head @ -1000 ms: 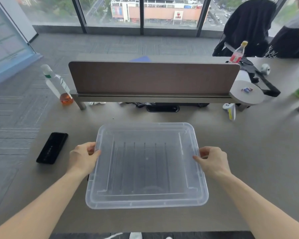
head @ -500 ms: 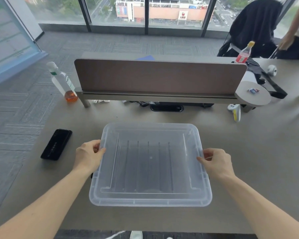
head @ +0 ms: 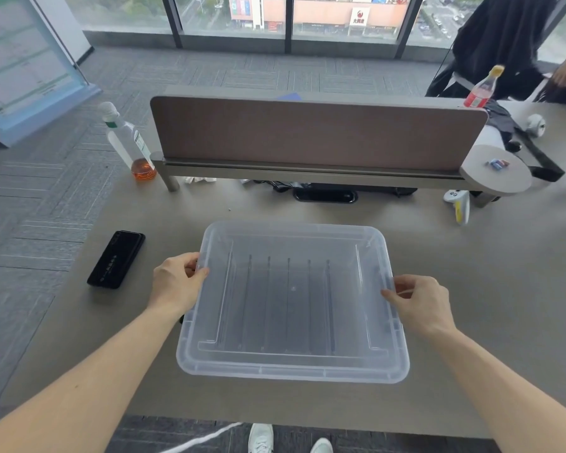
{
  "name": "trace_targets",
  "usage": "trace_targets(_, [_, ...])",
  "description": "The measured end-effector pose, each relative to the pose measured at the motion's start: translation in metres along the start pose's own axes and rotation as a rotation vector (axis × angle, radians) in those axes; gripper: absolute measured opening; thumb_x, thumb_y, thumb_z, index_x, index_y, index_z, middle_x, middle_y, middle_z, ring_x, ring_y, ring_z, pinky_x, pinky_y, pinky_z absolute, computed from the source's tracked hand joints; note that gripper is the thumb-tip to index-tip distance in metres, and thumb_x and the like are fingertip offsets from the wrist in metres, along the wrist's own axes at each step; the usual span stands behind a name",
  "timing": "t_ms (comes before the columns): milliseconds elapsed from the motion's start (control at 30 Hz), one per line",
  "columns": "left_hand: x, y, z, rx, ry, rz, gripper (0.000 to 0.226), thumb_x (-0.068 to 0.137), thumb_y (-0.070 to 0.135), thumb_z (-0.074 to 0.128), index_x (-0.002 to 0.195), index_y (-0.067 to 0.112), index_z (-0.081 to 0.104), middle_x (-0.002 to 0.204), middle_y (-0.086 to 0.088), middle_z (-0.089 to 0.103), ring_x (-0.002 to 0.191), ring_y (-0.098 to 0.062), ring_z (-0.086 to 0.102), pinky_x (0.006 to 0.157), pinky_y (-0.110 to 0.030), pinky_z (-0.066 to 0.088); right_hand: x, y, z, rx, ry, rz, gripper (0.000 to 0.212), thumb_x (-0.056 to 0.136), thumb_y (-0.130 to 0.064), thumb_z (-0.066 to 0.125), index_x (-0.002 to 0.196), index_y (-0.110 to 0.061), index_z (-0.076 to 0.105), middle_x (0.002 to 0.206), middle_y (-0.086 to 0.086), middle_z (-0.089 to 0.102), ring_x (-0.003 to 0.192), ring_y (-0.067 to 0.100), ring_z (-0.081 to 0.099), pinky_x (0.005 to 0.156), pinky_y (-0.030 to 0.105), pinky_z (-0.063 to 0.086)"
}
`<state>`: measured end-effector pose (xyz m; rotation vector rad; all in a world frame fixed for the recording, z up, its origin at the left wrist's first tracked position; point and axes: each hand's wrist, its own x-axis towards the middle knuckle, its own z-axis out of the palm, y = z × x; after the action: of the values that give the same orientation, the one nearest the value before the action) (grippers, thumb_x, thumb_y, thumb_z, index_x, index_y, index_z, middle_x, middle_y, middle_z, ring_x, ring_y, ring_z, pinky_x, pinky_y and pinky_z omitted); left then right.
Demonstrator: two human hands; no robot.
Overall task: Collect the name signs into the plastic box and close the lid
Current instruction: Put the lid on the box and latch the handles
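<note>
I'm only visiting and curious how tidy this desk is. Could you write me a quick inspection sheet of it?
Surface: grey desk, mostly bare.
Job's things: clear plastic box with its lid on; no name signs seen.
Clutter: black phone left of the box; bottle with orange liquid; red bottle; white controller.
Hands: left hand and right hand grip the box's side edges.
Cables: dark cables under the brown divider.
Surroundings: windows, carpet, another person's arm at far right.

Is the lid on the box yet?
Cannot tell. Both hands, left and right, hold one ribbed clear plastic piece; no separate box shows.
</note>
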<state>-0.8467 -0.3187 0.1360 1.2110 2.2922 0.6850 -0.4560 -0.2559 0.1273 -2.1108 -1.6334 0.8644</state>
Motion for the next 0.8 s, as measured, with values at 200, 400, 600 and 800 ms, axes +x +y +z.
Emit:
trace_targets(200, [0.002,-0.005,0.002,-0.063,0.036,-0.059,0.042,0.089,0.025,0.076,0.129,0.014,0.069,0.103,0.000,0.071,0.094,-0.019,0.065,0.083,-0.029,0.049,0.002,0.004,0.001,-0.052,-0.007,-0.006,0.046,0.082,-0.028,0.080,0.124,-0.013,0.071,0.107,0.007,0.066,0.101,0.024,0.065,0.082,0.026,0.051])
trace_targets(400, [0.008,-0.027,-0.013,-0.502,-0.366,-0.527,0.072,0.079,0.058,0.075,0.136,0.015,0.063,0.138,-0.006,0.065,0.127,-0.029,0.059,0.113,-0.047,0.040,0.002,0.026,-0.006,0.149,-0.304,0.382,0.101,0.079,-0.062,0.072,0.156,-0.010,0.032,0.152,0.010,0.048,0.132,0.035,0.055,0.106,0.049,0.049])
trace_targets(600, [-0.007,-0.030,-0.010,-0.565,-0.465,-0.526,0.031,0.096,0.035,0.064,0.112,0.012,0.077,0.107,-0.010,0.080,0.108,-0.033,0.070,0.107,-0.049,0.047,-0.003,0.030,0.003,0.428,-0.401,0.387,0.046,0.093,-0.046,0.065,0.123,-0.012,0.069,0.108,0.004,0.079,0.097,0.025,0.076,0.093,0.047,0.059])
trace_targets(800, [-0.005,-0.030,-0.015,-0.559,-0.422,-0.567,0.036,0.087,0.034,0.076,0.113,0.008,0.077,0.107,-0.009,0.080,0.109,-0.030,0.070,0.111,-0.047,0.044,-0.008,0.022,-0.004,0.411,-0.349,0.330,0.026,0.094,-0.034,0.068,0.103,-0.010,0.073,0.100,0.012,0.080,0.094,0.031,0.076,0.092,0.048,0.060])
